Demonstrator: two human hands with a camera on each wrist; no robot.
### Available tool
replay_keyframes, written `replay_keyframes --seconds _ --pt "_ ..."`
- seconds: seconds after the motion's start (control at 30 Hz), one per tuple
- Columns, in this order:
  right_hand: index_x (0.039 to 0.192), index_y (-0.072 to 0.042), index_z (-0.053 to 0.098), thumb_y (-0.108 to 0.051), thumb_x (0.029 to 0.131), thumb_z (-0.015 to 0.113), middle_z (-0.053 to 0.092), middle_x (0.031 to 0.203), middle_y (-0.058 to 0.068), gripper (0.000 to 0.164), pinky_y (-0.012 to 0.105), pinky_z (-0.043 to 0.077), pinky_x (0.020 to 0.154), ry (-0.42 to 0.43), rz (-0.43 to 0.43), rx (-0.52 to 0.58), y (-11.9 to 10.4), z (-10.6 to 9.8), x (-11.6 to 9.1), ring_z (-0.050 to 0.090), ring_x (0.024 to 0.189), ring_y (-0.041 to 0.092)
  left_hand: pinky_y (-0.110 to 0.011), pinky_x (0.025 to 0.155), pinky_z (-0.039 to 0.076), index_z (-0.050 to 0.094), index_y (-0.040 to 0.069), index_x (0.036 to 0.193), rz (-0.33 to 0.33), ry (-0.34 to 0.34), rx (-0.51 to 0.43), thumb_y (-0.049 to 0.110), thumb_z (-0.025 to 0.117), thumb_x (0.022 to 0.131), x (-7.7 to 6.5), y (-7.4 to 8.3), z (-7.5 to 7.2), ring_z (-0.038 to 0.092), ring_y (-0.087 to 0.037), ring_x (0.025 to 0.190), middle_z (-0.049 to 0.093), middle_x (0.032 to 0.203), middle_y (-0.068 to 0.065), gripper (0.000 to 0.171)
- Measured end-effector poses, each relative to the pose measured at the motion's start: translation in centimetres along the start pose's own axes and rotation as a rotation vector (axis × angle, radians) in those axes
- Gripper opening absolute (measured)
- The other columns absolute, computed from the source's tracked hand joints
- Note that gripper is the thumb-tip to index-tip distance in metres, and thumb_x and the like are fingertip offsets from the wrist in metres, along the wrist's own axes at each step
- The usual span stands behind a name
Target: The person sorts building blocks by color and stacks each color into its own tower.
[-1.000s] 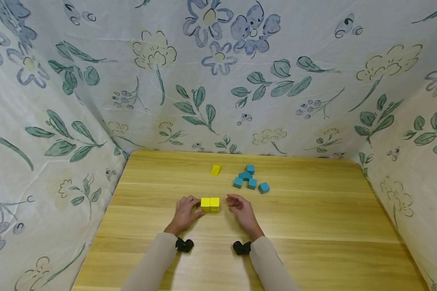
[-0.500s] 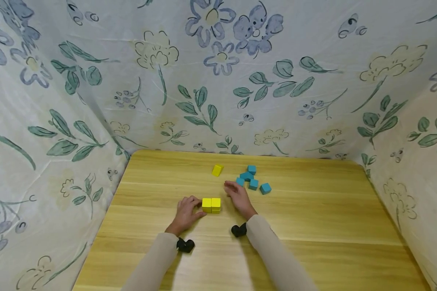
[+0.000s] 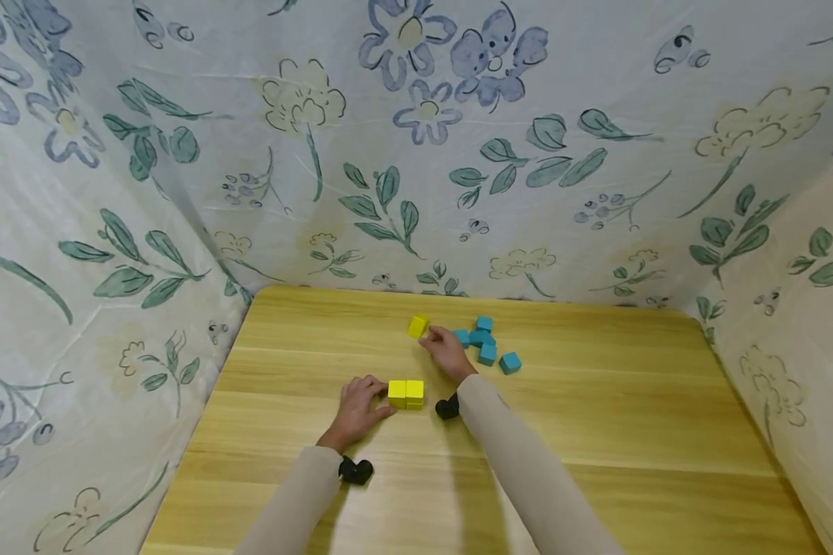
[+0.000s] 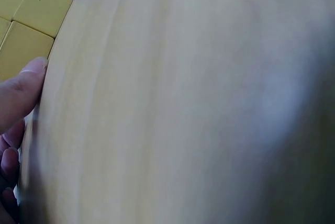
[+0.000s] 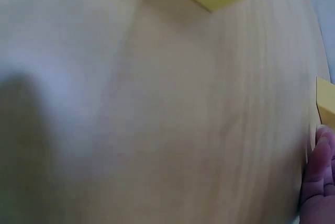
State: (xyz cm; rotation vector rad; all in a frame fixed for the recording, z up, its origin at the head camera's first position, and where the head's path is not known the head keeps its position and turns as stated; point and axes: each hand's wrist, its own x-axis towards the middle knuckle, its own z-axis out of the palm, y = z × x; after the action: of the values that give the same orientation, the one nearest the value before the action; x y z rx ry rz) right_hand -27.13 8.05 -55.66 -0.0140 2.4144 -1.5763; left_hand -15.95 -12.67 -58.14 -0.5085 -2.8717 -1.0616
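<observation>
Two yellow cubes [image 3: 406, 391] stand side by side on the wooden table, with a seam near the base of the right one. Beside them is my left hand [image 3: 356, 412]; its thumb [image 4: 34, 75] touches the near left cube, and its other fingers lie along the left side. Farther back sits a yellow slanted block [image 3: 418, 326]. My right hand [image 3: 447, 353] reaches over to that block, fingertips at its near right corner. In the right wrist view a fingertip [image 5: 322, 135] meets the block's lower edge; whether it presses there I cannot tell.
Several blue blocks [image 3: 487, 354] lie just right of my right hand, one apart at the right [image 3: 510, 362]. Floral cloth [image 3: 430, 193] hangs behind and at both sides of the wooden table [image 3: 632, 401]. Black wrist cameras [image 3: 355, 471] sit on both wrists.
My right hand has moved forward and left, from beside the yellow cubes to the slanted block. Two blue blocks near it have shifted slightly. My left hand has stayed in place.
</observation>
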Motion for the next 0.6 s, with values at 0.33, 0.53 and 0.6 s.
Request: replay_keyframes --seconds 0.33,0.53,0.6 --pt "0.136 0.004 0.048 -0.033 0.093 0.064 0.054 0.128 0.019 0.059 0.044 0.044 0.096 0.019 0.083 -0.161 -1.7 0.3 2.7 0.053 0.109 0.032 -0.04 0.08 0.029 0.068 0.004 0.112 -0.001 0.016 0.001 0.028 0.077 0.082 0.0 0.0 -0.1 0.047 -0.02 0.091 0.057 0.096 0.002 0.04" --pt "0.126 0.003 0.052 -0.043 0.089 0.067 0.058 0.123 0.019 0.061 0.044 0.044 0.097 0.055 0.148 -0.295 -2.7 1.0 3.5 0.056 0.109 0.033 -0.039 0.08 0.029 0.068 0.005 0.112 0.007 0.024 -0.003 0.029 0.077 0.081 0.0 -0.2 0.1 0.046 -0.019 0.091 0.057 0.097 0.003 0.04" --pt "0.122 0.001 0.053 -0.046 0.088 0.067 0.059 0.117 0.018 0.06 0.044 0.046 0.093 0.068 0.162 -0.335 -3.1 1.2 3.4 0.056 0.103 0.031 -0.039 0.081 0.029 0.068 0.005 0.114 -0.005 0.015 -0.006 0.029 0.077 0.082 0.0 -0.3 0.2 0.046 -0.019 0.092 0.056 0.097 0.003 0.041"
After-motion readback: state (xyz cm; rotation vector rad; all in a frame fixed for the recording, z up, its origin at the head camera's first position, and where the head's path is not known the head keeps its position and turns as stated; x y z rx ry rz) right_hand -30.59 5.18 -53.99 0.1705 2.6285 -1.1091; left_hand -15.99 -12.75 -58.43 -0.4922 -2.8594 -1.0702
